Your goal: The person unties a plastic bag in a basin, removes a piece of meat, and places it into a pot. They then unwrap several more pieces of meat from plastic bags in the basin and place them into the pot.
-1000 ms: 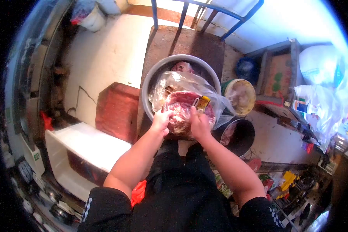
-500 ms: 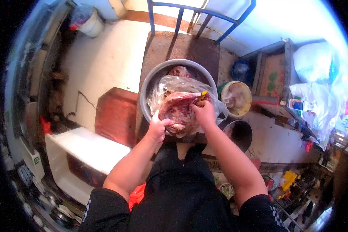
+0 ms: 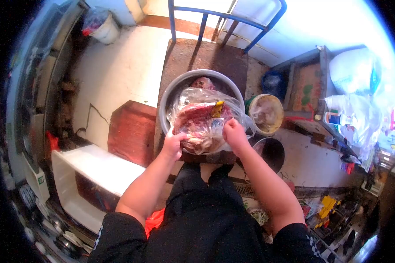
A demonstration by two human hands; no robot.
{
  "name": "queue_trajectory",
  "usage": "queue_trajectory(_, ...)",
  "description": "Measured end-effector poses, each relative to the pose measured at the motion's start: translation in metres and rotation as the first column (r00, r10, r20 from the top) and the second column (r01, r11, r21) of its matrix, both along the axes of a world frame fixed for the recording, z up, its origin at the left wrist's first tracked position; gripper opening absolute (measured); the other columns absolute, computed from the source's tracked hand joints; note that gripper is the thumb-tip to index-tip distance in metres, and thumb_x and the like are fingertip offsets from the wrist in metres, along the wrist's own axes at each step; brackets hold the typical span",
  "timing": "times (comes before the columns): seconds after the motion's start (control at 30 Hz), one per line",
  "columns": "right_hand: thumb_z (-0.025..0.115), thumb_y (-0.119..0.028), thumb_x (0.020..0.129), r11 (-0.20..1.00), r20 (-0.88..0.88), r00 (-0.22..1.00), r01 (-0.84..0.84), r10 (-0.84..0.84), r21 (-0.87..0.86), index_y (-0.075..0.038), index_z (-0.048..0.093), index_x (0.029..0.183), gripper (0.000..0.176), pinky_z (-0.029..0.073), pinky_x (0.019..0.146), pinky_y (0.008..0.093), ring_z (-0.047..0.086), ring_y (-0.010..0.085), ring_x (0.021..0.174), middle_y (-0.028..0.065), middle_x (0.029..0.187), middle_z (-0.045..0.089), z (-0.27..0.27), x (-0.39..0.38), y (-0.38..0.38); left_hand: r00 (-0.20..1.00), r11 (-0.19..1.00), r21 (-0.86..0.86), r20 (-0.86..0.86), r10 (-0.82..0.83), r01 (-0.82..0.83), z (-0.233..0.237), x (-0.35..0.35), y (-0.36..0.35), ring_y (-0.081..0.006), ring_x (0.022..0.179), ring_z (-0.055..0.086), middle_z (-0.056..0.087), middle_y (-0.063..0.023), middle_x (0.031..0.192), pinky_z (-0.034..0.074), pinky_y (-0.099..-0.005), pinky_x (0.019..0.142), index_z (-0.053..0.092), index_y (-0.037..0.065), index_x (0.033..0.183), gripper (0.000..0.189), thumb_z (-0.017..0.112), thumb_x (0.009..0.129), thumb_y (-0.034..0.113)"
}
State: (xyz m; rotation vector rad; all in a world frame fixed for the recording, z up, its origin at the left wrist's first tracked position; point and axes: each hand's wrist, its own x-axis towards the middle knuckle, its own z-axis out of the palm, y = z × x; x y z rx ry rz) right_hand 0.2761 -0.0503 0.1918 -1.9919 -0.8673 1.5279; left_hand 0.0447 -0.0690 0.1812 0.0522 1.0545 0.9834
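A piece of red raw meat [image 3: 193,115] with a clear plastic bag [image 3: 206,140] around it lies over a round metal basin [image 3: 163,103]. On the bag's upper side shows a yellow and black label [image 3: 217,109]. My left hand [image 3: 174,144] grips the meat's lower left edge, thumb on top. At the right side of the bag, my right hand [image 3: 234,133] is closed with its fingers curled, seemingly pinching the plastic; the fingertips are partly hidden. Another dark red meat piece [image 3: 202,83] sits at the far side inside the basin.
The basin rests on a brown chair seat [image 3: 184,52] with a blue metal backrest [image 3: 202,26]. To the right stand a round tub [image 3: 274,107] with a plastic bag in it and a dark pot [image 3: 272,153]. A white box [image 3: 105,168] lies at the lower left.
My right hand has moved down, away from the yellow label, to the bag's right edge. The label now shows more fully. The meat has shifted slightly left and lies lower.
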Motion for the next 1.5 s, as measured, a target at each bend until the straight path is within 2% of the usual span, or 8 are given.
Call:
queue_trajectory(0.3, 0.060, -0.035, 0.087, 0.786, 0.254, 0.760, -0.618, 0.598, -0.002, 0.002, 0.065, 0.080, 0.038, 0.048, 0.071, 0.0429, 0.065, 0.0325, 0.077, 0.0217, 0.081, 0.065, 0.074, -0.001, -0.013, 0.996, 0.997, 0.001, -0.052, 0.079, -0.079, -0.034, 0.001, -0.003, -0.0277, 0.098, 0.061, 0.059, -0.0160, 0.111, 0.053, -0.0395, 0.087, 0.046, -0.004, 0.123, 0.052, 0.056, 0.073, -0.013)
queue_trajectory(0.8, 0.056, -0.024, 0.091, 0.978, -0.117, 0.973, -0.189, 0.199, 0.091, 0.003, 0.062, 0.082, 0.029, 0.045, 0.064, 0.0322, 0.054, 0.0130, 0.067, 0.0090, 0.071, 0.062, 0.125, -0.028, -0.026, 0.951, 0.990, -0.100, 0.302, -0.069, 0.104, -0.047, 0.012, -0.016, -0.0324, 0.110, 0.059, 0.060, -0.0183, 0.121, 0.046, -0.0465, 0.099, 0.050, -0.004, 0.123, 0.037, 0.050, 0.091, 0.015)
queue_trajectory(1.13, 0.052, -0.017, 0.090, 0.977, 0.048, 0.987, -0.159, 0.153, 0.142, -0.001, 0.059, 0.073, 0.025, 0.036, 0.053, 0.0281, 0.044, 0.0088, 0.058, -0.0006, 0.061, 0.051, 0.104, 0.001, -0.007, 0.969, 0.971, -0.082, 0.118, -0.215, 0.225, -0.008, 0.033, -0.025, -0.0233, 0.091, 0.066, 0.065, -0.0107, 0.105, 0.055, -0.0366, 0.082, 0.055, 0.000, 0.115, 0.031, 0.062, 0.087, 0.012)
queue_trajectory(1.2, 0.050, -0.016, 0.090, 0.693, 0.588, 0.710, -0.645, 0.388, 0.321, -0.001, 0.059, 0.073, 0.024, 0.037, 0.052, 0.0271, 0.045, 0.0086, 0.057, -0.0010, 0.061, 0.052, 0.114, -0.001, -0.017, 0.967, 0.969, 0.036, -0.077, -0.242, 0.246, 0.002, 0.040, -0.021, -0.0213, 0.089, 0.065, 0.065, -0.0101, 0.103, 0.054, -0.0342, 0.081, 0.055, -0.001, 0.114, 0.032, 0.064, 0.086, 0.010)
queue_trajectory(1.27, 0.055, -0.016, 0.088, 0.975, -0.028, 0.999, 0.035, -0.029, 0.220, 0.000, 0.059, 0.071, 0.024, 0.037, 0.053, 0.0293, 0.045, 0.0101, 0.056, 0.0025, 0.062, 0.054, 0.146, 0.004, -0.019, 0.961, 0.963, -0.002, -0.068, -0.267, 0.268, 0.008, 0.036, -0.023, -0.0197, 0.093, 0.063, 0.064, -0.0105, 0.106, 0.052, -0.0330, 0.083, 0.052, -0.003, 0.116, 0.037, 0.066, 0.084, 0.009)
queue_trajectory(1.33, 0.056, -0.015, 0.088, 0.977, -0.016, 0.999, -0.029, 0.033, 0.213, 0.000, 0.059, 0.071, 0.023, 0.036, 0.053, 0.0274, 0.043, 0.0088, 0.056, 0.0008, 0.062, 0.053, 0.146, 0.009, -0.021, 0.931, 0.948, 0.118, -0.259, -0.257, 0.294, 0.003, 0.034, -0.022, -0.0224, 0.102, 0.062, 0.060, -0.0127, 0.116, 0.051, -0.0378, 0.088, 0.045, -0.001, 0.125, 0.044, 0.063, 0.088, 0.014)
queue_trajectory(1.4, 0.056, -0.017, 0.087, 0.942, 0.176, 0.968, -0.223, 0.182, 0.253, 0.002, 0.059, 0.074, 0.024, 0.040, 0.056, 0.0301, 0.048, 0.0108, 0.059, 0.0063, 0.064, 0.057, 0.135, 0.006, -0.025, 0.840, 0.930, 0.050, -0.448, -0.304, 0.364, 0.025, 0.040, -0.018, -0.0264, 0.108, 0.058, 0.058, -0.0142, 0.121, 0.047, -0.0402, 0.095, 0.043, 0.002, 0.130, 0.053, 0.068, 0.085, 0.017)
queue_trajectory(1.5, 0.057, -0.019, 0.086, 0.910, 0.265, 0.924, -0.341, 0.277, 0.237, 0.005, 0.060, 0.077, 0.026, 0.045, 0.060, 0.0331, 0.054, 0.0136, 0.062, 0.0123, 0.067, 0.061, 0.126, 0.008, -0.025, 0.090, 0.526, 0.167, -0.982, 0.169, 0.834, 0.037, 0.045, -0.009, -0.0341, 0.121, 0.048, 0.059, -0.0138, 0.120, 0.034, -0.0472, 0.105, 0.051, 0.012, 0.131, 0.053, 0.067, 0.083, 0.029)
